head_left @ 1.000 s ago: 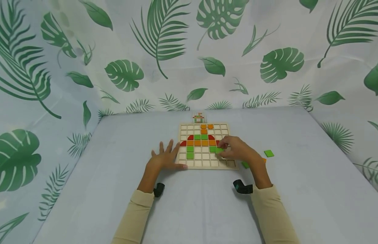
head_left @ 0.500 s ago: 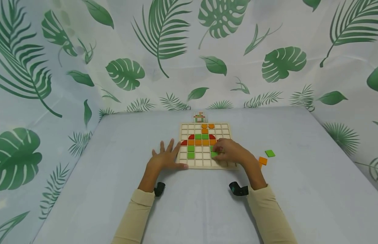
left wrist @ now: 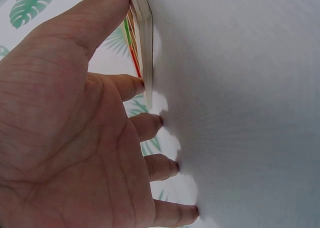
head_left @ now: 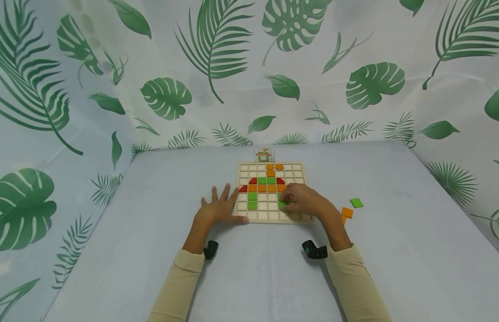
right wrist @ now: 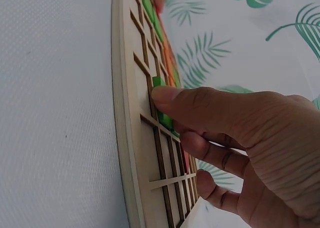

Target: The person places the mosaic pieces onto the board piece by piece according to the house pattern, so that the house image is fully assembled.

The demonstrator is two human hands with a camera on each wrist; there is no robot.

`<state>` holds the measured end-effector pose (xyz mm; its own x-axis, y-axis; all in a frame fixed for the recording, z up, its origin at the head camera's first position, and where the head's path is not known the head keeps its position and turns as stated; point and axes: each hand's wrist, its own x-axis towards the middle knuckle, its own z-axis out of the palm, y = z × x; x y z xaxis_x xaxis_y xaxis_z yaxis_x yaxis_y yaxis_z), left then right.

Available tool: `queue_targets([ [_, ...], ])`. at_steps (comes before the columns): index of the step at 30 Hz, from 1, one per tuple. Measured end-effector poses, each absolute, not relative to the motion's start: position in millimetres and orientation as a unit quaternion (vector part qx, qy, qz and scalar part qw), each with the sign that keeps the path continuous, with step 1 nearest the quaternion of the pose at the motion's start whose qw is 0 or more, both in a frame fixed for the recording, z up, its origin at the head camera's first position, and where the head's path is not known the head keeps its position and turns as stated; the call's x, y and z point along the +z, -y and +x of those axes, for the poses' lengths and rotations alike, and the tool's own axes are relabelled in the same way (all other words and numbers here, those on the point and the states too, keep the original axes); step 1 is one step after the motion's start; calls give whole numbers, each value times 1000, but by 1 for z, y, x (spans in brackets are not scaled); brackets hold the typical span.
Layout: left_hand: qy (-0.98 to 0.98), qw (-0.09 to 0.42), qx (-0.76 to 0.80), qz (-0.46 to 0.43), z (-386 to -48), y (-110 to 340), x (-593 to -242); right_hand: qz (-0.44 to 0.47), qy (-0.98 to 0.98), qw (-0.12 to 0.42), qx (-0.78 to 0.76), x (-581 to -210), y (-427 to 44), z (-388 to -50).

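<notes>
A wooden grid board (head_left: 267, 215) lies on the table, with red, orange and green tiles forming a pattern in its cells. My right hand (head_left: 307, 199) pinches a green square tile (head_left: 282, 205) between thumb and fingers, at a cell in the right part of the grid. In the right wrist view, the thumb presses on this green tile (right wrist: 162, 119), which sits tilted in or over the cell. My left hand (head_left: 217, 210) lies spread at the board's left edge; its thumb and index finger touch the frame, while other fingertips rest on the table in the left wrist view.
Behind the board stands a small pattern card (head_left: 264, 154). To the right of my right forearm lie a loose green tile (head_left: 356, 203) and an orange tile (head_left: 347, 212), with another orange piece partly hidden by the arm. A leaf-printed cloth (head_left: 237, 112) hangs behind the table.
My right hand has moved slightly left with the green tile, bringing it into the cell below another green tile. Loose orange tiles now show beside the forearm. The left hand stays put.
</notes>
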<state>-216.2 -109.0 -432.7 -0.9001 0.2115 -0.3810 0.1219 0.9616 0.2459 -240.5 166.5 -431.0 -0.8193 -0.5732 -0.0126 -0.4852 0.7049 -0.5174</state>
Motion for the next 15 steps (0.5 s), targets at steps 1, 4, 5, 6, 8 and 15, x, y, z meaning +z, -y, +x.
queue_targets([
  [1,-969,206,109,86,-216,109,-433,-287,-920,86,-252,-431,-167,-240],
  [4,-968,208,108,86,-216,109,-432,-287,-922,85,-247,-431,-167,-240],
  [5,-968,209,108,87,-216,109,-432,-286,-922,84,-247,-431,-167,-240],
  [6,-968,209,109,88,-216,109,-431,-287,-922,82,-245,-431,-167,-240],
  [8,-967,209,112,89,-215,109,-430,-291,-921,79,-245,-430,-167,-240],
  [15,-966,212,116,87,-215,109,-429,-300,-919,76,-242,-430,-167,-241],
])
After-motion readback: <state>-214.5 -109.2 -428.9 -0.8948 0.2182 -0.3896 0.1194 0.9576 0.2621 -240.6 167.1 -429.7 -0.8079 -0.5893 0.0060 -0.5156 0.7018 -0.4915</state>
